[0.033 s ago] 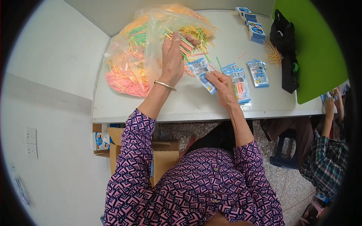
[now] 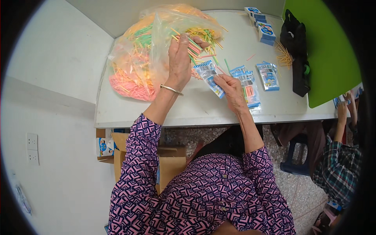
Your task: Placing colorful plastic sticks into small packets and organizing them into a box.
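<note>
Head view: the left hand (image 2: 180, 64) is closing around a bunch of thin coloured sticks (image 2: 194, 50), pink, green and yellow, whose ends are projecting past the thumb and fingers. The right hand (image 2: 231, 90) is pinching a blue-and-white packet (image 2: 208, 77) between thumb and fingers near its lower end; the packet is slanting, its upper end lying just below the bunch. Whether packet and bunch are touching, I am not able to tell. Both hands are working above the white worktop (image 2: 188, 111). Behind and to the left of the left hand, a large clear plastic bag (image 2: 156, 47) is holding many more sticks, sorted roughly into pink, green and orange-yellow patches; loose yellow and green sticks (image 2: 209, 39) are lying at its right side. Just right of the right hand, several overlapping packets (image 2: 250, 92) are resting on the worktop, the nearest one showing coloured sticks through its clear part. Further right, a small separate pile of packets (image 2: 268, 78) is lying near a scatter of yellow sticks (image 2: 284, 56). Toward the back, stacked packets (image 2: 266, 33) are standing in a short row. A black strapped item (image 2: 300, 58) is lying along the green partition (image 2: 327, 58). At far right, a co-worker's hands (image 2: 343, 103) are handling another packet, details blurring. Below the worktop, an open cardboard box (image 2: 172, 170) is sitting near the person's left forearm.
</note>
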A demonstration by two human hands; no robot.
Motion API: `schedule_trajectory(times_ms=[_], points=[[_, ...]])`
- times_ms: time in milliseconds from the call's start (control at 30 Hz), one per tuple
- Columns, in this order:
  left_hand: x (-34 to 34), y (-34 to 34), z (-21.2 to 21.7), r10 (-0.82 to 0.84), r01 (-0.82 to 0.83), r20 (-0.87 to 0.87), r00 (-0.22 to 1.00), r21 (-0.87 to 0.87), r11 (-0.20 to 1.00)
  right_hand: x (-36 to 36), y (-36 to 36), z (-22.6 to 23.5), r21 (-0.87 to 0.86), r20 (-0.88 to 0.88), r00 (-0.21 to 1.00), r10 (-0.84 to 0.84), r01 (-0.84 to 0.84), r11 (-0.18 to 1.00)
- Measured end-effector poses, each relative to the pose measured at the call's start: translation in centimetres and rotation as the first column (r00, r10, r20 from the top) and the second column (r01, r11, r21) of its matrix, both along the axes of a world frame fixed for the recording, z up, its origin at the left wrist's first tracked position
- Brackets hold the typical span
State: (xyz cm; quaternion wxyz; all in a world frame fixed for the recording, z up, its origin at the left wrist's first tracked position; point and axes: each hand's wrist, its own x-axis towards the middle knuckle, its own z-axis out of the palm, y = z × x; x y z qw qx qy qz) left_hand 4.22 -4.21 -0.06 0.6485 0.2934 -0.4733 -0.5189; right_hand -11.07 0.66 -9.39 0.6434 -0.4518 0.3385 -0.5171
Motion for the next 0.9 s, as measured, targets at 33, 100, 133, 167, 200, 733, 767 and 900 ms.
schedule_trajectory(times_ms=[33, 100, 133, 167, 200, 733, 767, 900], points=[[-0.2, 0.4, 0.1, -0.02, 0.02, 0.012, 1.0, 0.001, 1.0, 0.0, 0.1, 0.0, -0.008, -0.003, 1.0, 0.001, -0.001, 1.0], [-0.4, 0.8, 0.0, -0.04, 0.04, 0.024, 0.999, 0.001, 0.999, -0.1, 0.3, 0.3, -0.001, -0.001, 1.0, 0.001, -0.001, 1.0], [-0.4, 0.9, -0.2, -0.055, 0.055, 0.038, 0.998, 0.004, 0.998, -0.1, 0.4, 0.5, 0.005, 0.001, 1.0, 0.004, -0.004, 1.0], [-0.4, 1.1, -0.3, -0.071, 0.071, 0.052, 0.996, 0.006, 0.997, 0.0, 0.5, 0.6, 0.005, 0.002, 1.0, 0.005, -0.005, 1.0], [-0.4, 1.3, -0.3, -0.074, 0.074, 0.052, 0.996, 0.007, 0.997, -0.1, 0.5, 0.6, -0.003, 0.007, 1.0, -0.003, 0.003, 1.0], [-0.3, 3.5, -0.4, -0.076, 0.077, 0.137, 0.988, -0.001, 0.997, -0.8, 1.5, 1.6, -0.019, -0.079, 0.997, -0.01, 0.008, 1.0], [-0.4, 3.6, -0.5, -0.08, 0.082, 0.145, 0.986, -0.005, 0.997, -0.8, 1.5, 1.8, -0.019, -0.078, 0.997, -0.011, 0.009, 1.0], [0.3, 3.6, 0.0, -0.05, 0.051, 0.189, 0.981, 0.001, 0.999, -1.1, 1.6, 2.2, -0.054, -0.18, 0.984, -0.005, -0.005, 0.999]])
